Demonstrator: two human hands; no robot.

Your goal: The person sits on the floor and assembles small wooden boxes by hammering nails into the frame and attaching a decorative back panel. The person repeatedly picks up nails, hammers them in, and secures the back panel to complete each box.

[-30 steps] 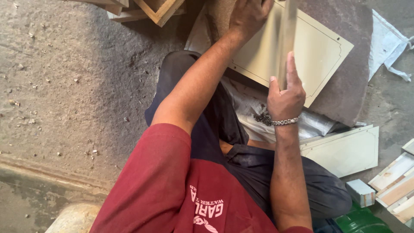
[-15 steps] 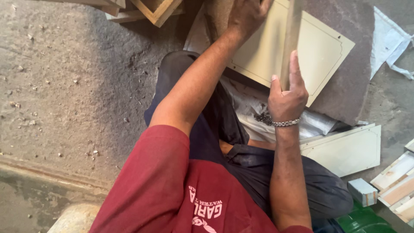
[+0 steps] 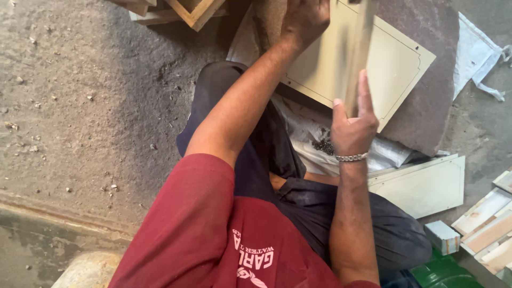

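My right hand (image 3: 351, 128), with a metal bracelet at the wrist, holds a thin cream board (image 3: 358, 58) upright and edge-on, fingers stretched along its side and thumb on the other side. My left hand (image 3: 304, 18) reaches forward to the top of the view and rests, fingers curled, on a flat cream panel (image 3: 397, 66) with a routed line. The frame edge partly cuts off those fingers. That panel lies on a brown slab (image 3: 426, 114). I sit on the ground in a red shirt and dark trousers.
A second cream panel (image 3: 426, 186) lies by my right knee. Wooden slats (image 3: 488, 226), a small block (image 3: 442, 237) and a green object (image 3: 442, 274) are at the bottom right. Wooden frames (image 3: 194, 10) sit at the top, with a white bag (image 3: 480, 53) at the right. Rough concrete floor (image 3: 80, 106) lies to the left.
Both hands keep their places. The upright board has shifted only slightly in my right hand.
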